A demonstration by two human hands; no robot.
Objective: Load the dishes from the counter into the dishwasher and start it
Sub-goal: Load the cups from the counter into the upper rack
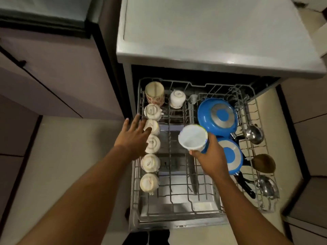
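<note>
The dishwasher [212, 55] stands open under a grey top. Its wire rack [178, 202] is pulled far out over the pale floor [62, 165], with a purple-grey cabinet [53, 76] to the left of it. On the right half of the rack two blue pans [217, 117] lie bottom up, one behind the other, and the black handle of the nearer one points toward the person. The left hand [131, 138] reaches over the left edge of the rack with fingers straight and spread wide, holding nothing. Its fingertips are over the second small cup from the far end, and I cannot tell if they touch it. The right hand [211, 157] is above the middle of the rack, just beside the pans. Its thumb and fingers are curled round a white cup [192, 137] with a blue side, whose mouth is turned up toward the camera. Along the left side of the rack a row of five small pale cups [150, 162] stands upside down, with a taller patterned cup [154, 93] at the far end and one more upturned cup [177, 99] beside it. At the right edge lie two steel ladles [254, 134] and a brown round bowl [263, 163] between them.
</note>
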